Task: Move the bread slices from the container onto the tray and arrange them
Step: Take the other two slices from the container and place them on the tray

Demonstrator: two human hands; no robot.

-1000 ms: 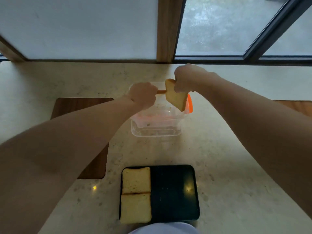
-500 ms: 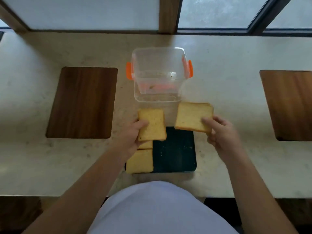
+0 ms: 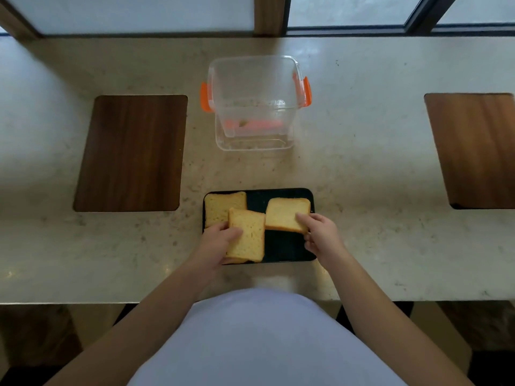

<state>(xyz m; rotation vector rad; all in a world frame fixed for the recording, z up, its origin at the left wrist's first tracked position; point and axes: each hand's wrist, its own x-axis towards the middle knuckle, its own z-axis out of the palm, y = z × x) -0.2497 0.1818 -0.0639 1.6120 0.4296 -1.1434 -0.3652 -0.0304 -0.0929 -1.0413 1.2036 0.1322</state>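
Both slices lowered onto tray [image 3: 284, 247] since earlier; left grip [image 3: 220, 243] pinching slice [image 3: 248, 236], right grip [image 3: 320, 235] pinching second slice [image 3: 285, 214]; container [image 3: 255, 104] beyond.

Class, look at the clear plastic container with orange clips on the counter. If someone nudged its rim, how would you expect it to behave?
The clear container looks empty apart from crumbs, so it is probably light and would slide easily on the smooth counter. It appears fairly tall for its base, so a push near the rim might tip it rather than move it.
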